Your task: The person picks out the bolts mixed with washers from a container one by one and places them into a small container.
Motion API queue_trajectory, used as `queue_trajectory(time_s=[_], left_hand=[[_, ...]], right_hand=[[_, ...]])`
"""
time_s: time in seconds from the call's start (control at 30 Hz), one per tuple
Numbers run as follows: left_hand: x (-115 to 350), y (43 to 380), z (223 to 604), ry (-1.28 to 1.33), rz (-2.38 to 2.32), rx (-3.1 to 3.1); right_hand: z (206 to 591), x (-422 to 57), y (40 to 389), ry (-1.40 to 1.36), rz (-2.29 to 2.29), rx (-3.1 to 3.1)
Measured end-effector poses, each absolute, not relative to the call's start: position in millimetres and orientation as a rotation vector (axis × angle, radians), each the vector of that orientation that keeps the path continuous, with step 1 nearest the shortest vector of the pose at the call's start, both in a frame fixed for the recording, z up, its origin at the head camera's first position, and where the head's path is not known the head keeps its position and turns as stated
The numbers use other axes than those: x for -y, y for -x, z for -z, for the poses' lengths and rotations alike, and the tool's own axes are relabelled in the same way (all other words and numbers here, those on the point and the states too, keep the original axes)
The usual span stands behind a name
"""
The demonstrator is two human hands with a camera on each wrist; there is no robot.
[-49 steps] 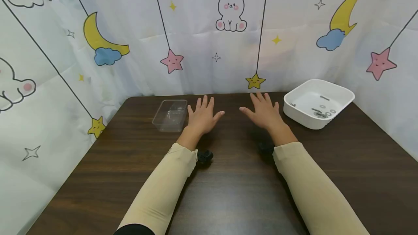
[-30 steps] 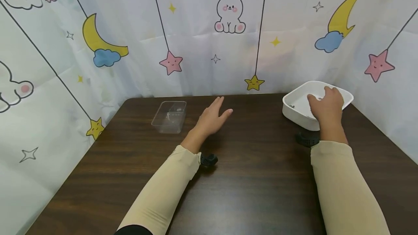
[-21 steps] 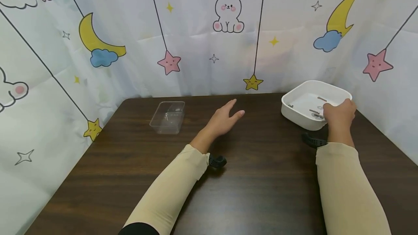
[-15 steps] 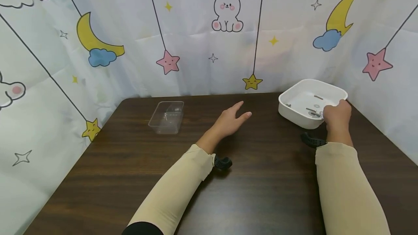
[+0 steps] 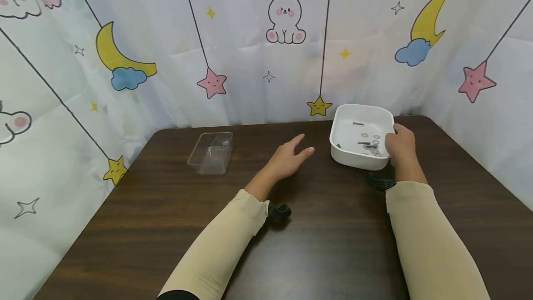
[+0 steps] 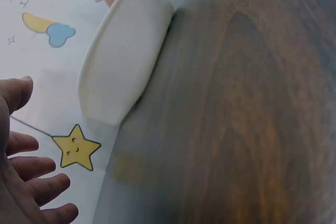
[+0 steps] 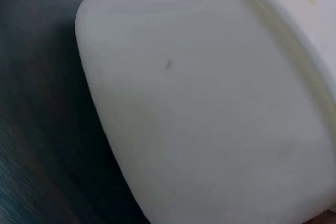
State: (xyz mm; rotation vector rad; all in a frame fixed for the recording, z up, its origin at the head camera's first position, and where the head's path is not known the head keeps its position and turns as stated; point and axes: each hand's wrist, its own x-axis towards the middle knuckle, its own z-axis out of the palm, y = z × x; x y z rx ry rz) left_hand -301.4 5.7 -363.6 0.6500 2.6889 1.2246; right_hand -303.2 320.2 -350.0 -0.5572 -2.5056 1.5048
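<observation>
In the head view my right hand (image 5: 401, 145) grips the right rim of a white plastic basin (image 5: 360, 160), thumb on the inside. Several bolts (image 5: 363, 142) and washers (image 5: 376, 136) lie on the basin's floor. My left hand (image 5: 287, 157) is held out over the table to the left of the basin, holding nothing, its fingers spread. From the left wrist, that hand's fingers (image 6: 37, 166) show at the left edge, apart from the basin (image 6: 123, 56). The basin's outer wall (image 7: 199, 98) fills most of the right wrist view, hiding nearly all of the right hand.
A clear plastic container (image 5: 212, 154) with divided compartments stands at the back left of the dark wooden table (image 5: 316, 244). A white curtain (image 5: 250, 50) printed with moons, stars and rabbits hangs right behind the table's far edge.
My right hand has gone from the middle of the table to the basin's right rim and taken hold. The basin has shifted left and turned. My left hand has moved to the right.
</observation>
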Motion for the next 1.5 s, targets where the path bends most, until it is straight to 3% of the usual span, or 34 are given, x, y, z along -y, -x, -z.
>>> queue_trajectory(time_s=[0.33,0.8,1.5], left_hand=[[17.8,301.2,361.1,-0.704,-1.153,-2.771],[49.9,293.2,356.7,-0.847,-0.773,-2.956],[76.0,290.6,360.9,-0.809,-0.745,-2.924]], right_hand=[[353.3,-269.3,309.6,0.283,-1.487,2.632],[356.2,-206.6,315.2,0.127,-1.510,2.713],[357.2,-178.2,312.1,0.170,-1.575,2.791]])
